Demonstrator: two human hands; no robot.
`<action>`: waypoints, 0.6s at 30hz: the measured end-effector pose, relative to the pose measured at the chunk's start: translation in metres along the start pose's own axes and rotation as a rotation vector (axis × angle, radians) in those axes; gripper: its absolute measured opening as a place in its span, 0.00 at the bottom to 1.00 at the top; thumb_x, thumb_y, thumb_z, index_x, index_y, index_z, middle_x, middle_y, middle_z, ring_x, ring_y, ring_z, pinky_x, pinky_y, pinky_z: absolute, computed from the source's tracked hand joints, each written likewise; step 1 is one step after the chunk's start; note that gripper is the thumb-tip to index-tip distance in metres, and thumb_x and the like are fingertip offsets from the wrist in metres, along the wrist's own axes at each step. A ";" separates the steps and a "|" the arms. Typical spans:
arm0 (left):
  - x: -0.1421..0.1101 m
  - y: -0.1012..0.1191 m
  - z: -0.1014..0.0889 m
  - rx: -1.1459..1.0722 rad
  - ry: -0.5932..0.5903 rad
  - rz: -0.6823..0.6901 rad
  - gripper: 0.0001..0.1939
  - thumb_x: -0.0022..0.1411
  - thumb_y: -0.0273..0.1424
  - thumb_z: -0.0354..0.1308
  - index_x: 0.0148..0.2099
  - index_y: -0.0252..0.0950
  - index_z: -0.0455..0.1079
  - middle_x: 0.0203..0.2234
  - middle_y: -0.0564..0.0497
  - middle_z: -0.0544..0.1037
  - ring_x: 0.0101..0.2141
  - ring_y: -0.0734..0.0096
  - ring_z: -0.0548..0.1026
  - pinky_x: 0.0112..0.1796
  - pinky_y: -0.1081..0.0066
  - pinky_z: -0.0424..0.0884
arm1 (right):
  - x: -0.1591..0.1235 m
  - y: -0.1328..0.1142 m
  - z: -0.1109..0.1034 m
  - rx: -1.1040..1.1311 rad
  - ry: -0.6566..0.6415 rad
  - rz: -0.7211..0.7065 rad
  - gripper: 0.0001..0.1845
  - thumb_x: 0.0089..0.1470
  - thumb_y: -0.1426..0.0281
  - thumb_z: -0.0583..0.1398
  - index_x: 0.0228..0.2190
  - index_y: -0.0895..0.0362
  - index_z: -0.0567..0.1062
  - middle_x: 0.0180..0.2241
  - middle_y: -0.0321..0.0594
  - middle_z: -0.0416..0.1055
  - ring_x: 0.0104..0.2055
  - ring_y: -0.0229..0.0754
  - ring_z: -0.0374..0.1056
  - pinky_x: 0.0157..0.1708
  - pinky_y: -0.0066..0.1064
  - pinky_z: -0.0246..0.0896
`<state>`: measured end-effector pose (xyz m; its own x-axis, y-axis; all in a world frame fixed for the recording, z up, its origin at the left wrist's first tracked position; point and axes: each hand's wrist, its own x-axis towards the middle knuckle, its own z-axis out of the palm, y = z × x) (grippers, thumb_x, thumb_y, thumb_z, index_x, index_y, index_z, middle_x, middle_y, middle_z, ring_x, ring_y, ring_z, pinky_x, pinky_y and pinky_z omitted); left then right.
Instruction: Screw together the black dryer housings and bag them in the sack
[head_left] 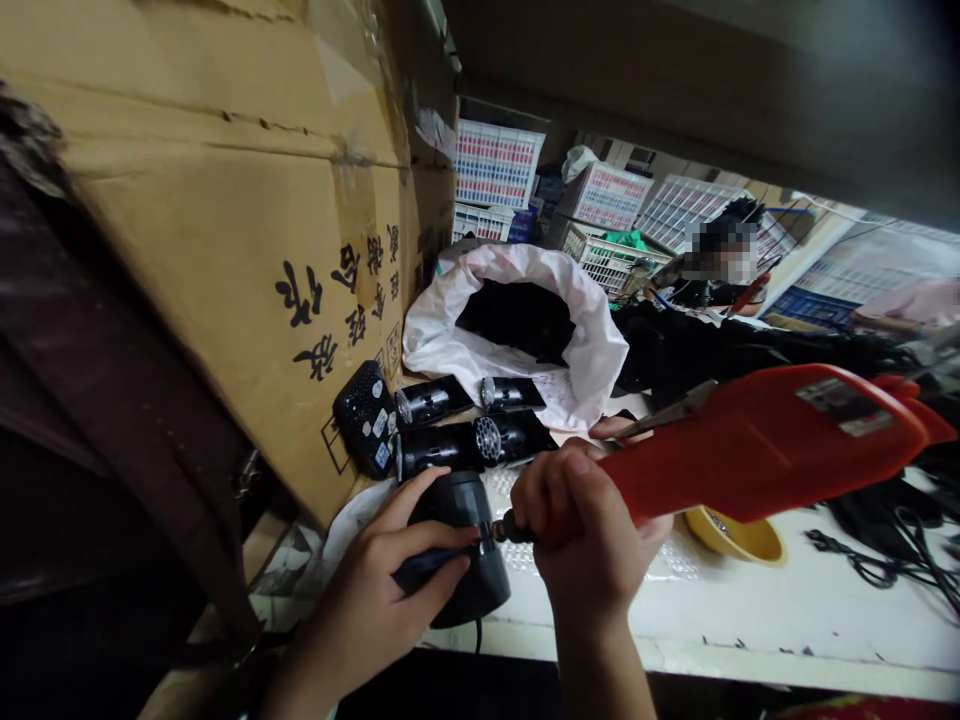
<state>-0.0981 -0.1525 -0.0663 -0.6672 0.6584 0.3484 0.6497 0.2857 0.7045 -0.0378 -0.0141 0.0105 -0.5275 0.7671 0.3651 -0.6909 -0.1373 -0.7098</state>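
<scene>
**Surroundings:** corrugated cardboard box (247, 240) w/ black Chinese print, standing along L side of bench (787, 640), looming over the work. Dark fabric (97, 400) blocks lower L of view. White sack (517, 320) w/ black contents sits open against box. Just in front of it, 4 black dryer parts (465, 420) in loose group, plus black perforated casing (366, 418) w/ stickers, leaning on box. Bubble wrap (660, 560) on bench under work area. Yellow bowl (731, 535) partly behind red tool. Black cables (877, 540) at R. Bkgd: white plastic crates (499, 165), co-worker w/ blurred head (720, 250) well apart, pink sleeve (907, 305) at far R edge.

**Hands:** L hand (367, 590) closed around black hair dryer (457, 550), fingers wrapped across it, thumb on top. Dryer held just above bench, cord hanging down, close beside loose parts. R hand (577, 520) clamped on red-handled tool (757, 450), dark tip (510, 527) touching dryer next to L fingertips. Hands near each other, not touching. Thin metal strip (667, 412) behind red handle; link to tool unclear.
</scene>
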 end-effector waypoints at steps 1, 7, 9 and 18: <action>0.000 0.000 0.000 0.004 0.005 0.005 0.11 0.64 0.35 0.55 0.44 0.49 0.79 0.64 0.48 0.65 0.60 0.53 0.68 0.60 0.47 0.65 | -0.001 0.000 0.001 -0.005 0.012 -0.012 0.14 0.51 0.73 0.64 0.38 0.51 0.65 0.18 0.22 0.56 0.13 0.30 0.54 0.12 0.23 0.54; -0.002 -0.004 0.000 0.020 -0.009 0.015 0.12 0.65 0.36 0.56 0.49 0.52 0.76 0.65 0.49 0.63 0.62 0.55 0.65 0.61 0.49 0.64 | -0.006 0.001 0.002 -0.024 -0.063 -0.087 0.11 0.54 0.76 0.62 0.37 0.52 0.66 0.17 0.23 0.57 0.13 0.31 0.55 0.12 0.23 0.54; -0.003 -0.005 -0.001 0.004 -0.019 0.014 0.12 0.66 0.37 0.57 0.50 0.51 0.75 0.65 0.50 0.63 0.63 0.56 0.65 0.61 0.52 0.64 | -0.008 0.000 0.002 -0.034 -0.103 -0.091 0.11 0.55 0.77 0.60 0.37 0.51 0.66 0.18 0.23 0.59 0.14 0.31 0.57 0.12 0.23 0.54; -0.003 -0.005 0.001 -0.091 0.002 -0.004 0.11 0.65 0.37 0.58 0.47 0.46 0.76 0.64 0.47 0.65 0.63 0.53 0.64 0.62 0.52 0.63 | -0.004 0.004 -0.011 -0.321 -0.211 0.064 0.13 0.48 0.72 0.65 0.33 0.48 0.66 0.17 0.25 0.58 0.14 0.36 0.57 0.13 0.31 0.56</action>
<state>-0.0986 -0.1551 -0.0718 -0.6705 0.6562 0.3462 0.6113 0.2242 0.7590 -0.0333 -0.0104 -0.0008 -0.6779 0.6127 0.4062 -0.4810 0.0482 -0.8754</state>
